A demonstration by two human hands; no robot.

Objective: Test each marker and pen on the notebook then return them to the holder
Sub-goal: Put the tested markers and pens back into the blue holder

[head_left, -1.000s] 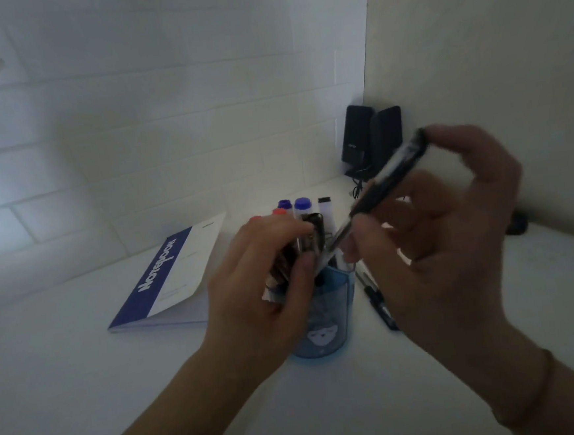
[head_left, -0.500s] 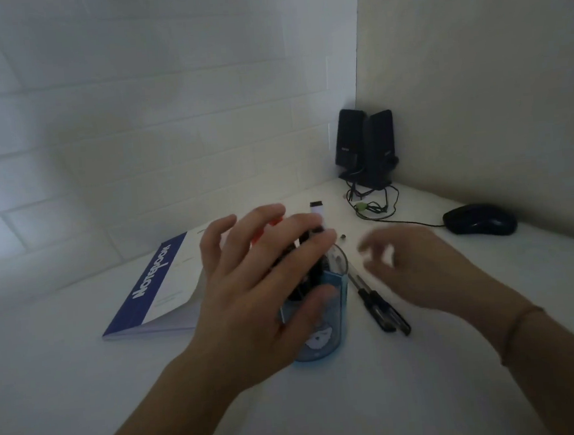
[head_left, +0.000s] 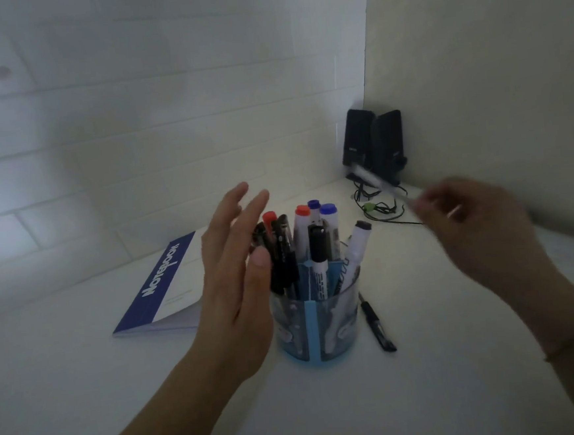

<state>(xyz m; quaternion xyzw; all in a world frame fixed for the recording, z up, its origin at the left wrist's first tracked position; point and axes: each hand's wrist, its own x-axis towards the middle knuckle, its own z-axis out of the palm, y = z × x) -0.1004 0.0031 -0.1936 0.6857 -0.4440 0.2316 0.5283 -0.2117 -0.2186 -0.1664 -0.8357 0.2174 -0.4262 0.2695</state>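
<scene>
r hand (head_left: 475, 226) blurred at 2 o'clock, grip pinching a smeared pen (head_left: 375, 181). l hand (head_left: 235, 273) flat, fingers apart, beside blue holder (head_left: 316, 321) w/ markers, surface centre; notebook (head_left: 170, 281) at 9 o'clock, partly hidden.

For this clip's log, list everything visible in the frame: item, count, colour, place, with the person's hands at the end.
Translucent blue plastic pen holder: one, centre of the desk, divided into compartments.
Markers with coloured caps: two red, two blue, two black, upright or leaning in the holder.
Black pens: a bunch, exact count unclear, in the holder's left compartment.
Black pen on the desk: one, lying right of the holder.
Blue and white notebook: one, closed, left of the holder.
Black speakers: two, back corner, cables in front.
White desk: one.
Left hand: fingers straight, beside the pens.
Right hand: blurred, in its grip a clear-bodied pen.
</scene>
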